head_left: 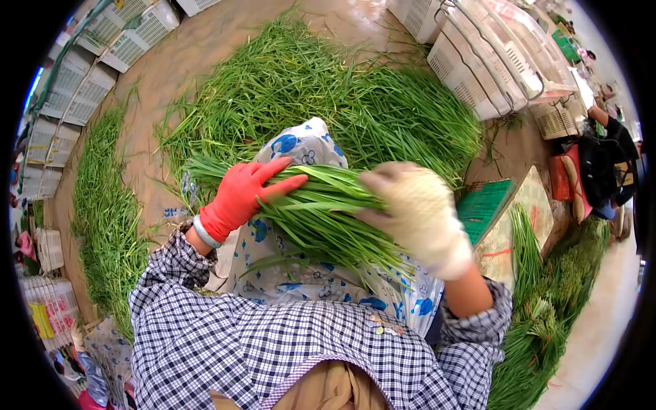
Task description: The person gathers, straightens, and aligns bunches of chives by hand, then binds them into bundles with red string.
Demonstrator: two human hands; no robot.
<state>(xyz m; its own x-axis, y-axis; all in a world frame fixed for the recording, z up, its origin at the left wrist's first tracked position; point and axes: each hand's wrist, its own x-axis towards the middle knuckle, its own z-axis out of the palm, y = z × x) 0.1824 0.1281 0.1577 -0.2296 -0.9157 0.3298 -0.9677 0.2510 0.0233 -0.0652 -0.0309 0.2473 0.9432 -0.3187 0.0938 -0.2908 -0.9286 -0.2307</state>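
Note:
A thick bunch of garlic chives [321, 205], long flat green leaves, lies across my lap on a white plastic apron [273, 277] with blue prints. Gripping the bunch toward its left end is my left hand [247, 194] in a red rubber glove, thumb and fingers over the leaves. My right hand [420, 215], in a cream knitted glove, is at the right part of the bunch. Motion blurs its fingers, so their grip does not show clearly. Some leaf tips hang down below the right hand.
A large heap of loose green leaves [294, 89] covers the floor ahead, with another strip [106, 219] at left. White crates [471, 68] stand at front right and along the left. A green board [484, 205] and laid-out bunches [540, 342] are at right. Another person [608, 157] sits far right.

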